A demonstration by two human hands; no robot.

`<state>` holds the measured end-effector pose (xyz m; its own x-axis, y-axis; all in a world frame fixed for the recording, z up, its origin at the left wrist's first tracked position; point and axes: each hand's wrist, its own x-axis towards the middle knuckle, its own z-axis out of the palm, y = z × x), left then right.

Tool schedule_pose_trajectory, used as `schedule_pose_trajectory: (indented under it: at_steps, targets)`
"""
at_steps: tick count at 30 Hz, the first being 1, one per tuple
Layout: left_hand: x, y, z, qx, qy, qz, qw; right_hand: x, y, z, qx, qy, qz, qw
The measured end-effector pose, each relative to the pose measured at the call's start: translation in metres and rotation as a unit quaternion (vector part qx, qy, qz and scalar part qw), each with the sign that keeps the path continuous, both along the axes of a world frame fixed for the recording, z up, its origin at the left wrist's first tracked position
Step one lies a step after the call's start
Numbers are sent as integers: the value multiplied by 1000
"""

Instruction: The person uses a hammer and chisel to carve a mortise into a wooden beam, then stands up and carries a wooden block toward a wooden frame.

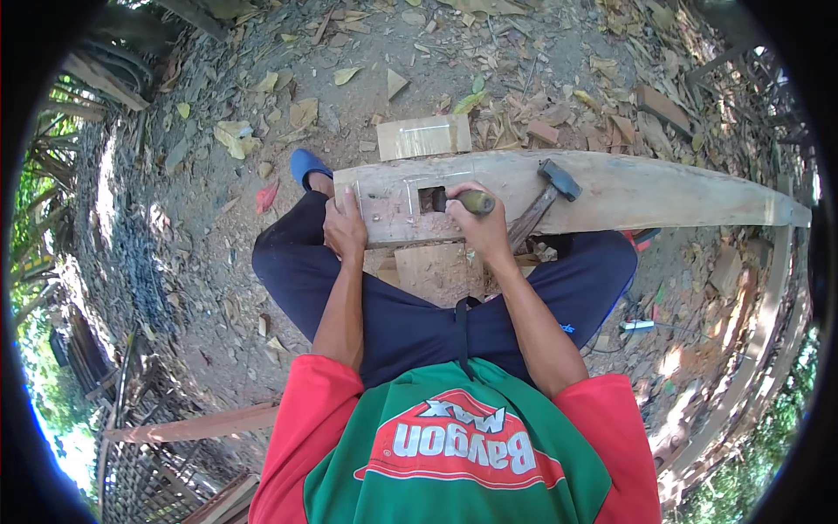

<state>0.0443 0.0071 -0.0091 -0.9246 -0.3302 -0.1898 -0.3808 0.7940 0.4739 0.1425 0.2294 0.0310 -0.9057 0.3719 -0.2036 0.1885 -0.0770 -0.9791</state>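
Observation:
A long tapering pale board (pixel 650 183) lies across in front of me, with pencilled or chalked lines and a square dark hole (pixel 429 199). My right hand (pixel 480 223) is closed on a tool with a rounded olive-yellow handle (pixel 478 203), held at the hole's right edge; its blade is mostly hidden. My left hand (pixel 347 223) grips the board's left end, fingers over the top. A hammer (pixel 560 179) with a dark metal head and wooden handle lies on the board just right of my right hand.
Wooden blocks (pixel 423 137) sit beyond and beneath the board. My bent legs flank it, with a blue shoe (pixel 307 164) at left. Dry leaves, offcuts and a brick-coloured piece (pixel 542 132) litter the ground. A small white object with a cable (pixel 638 325) lies right; slats and brush edge the area.

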Motion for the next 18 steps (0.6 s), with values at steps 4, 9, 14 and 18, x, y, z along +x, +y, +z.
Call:
schedule_pose_trajectory:
  at_steps: [4, 9, 14, 18]
  targets:
    - [-2, -5, -2, 8, 20, 5, 1000, -1, 0, 4, -102, -22, 1, 995]
    - [2, -3, 3, 12, 14, 12, 1000, 6, -5, 12, -130, -40, -13, 991]
    - [2, -1, 4, 7, 35, 10, 999, 5, -5, 31, -33, 19, 26, 999]
    - [11, -18, -18, -19, 51, 10, 998, 0, 11, 94, 52, 28, 53, 997]
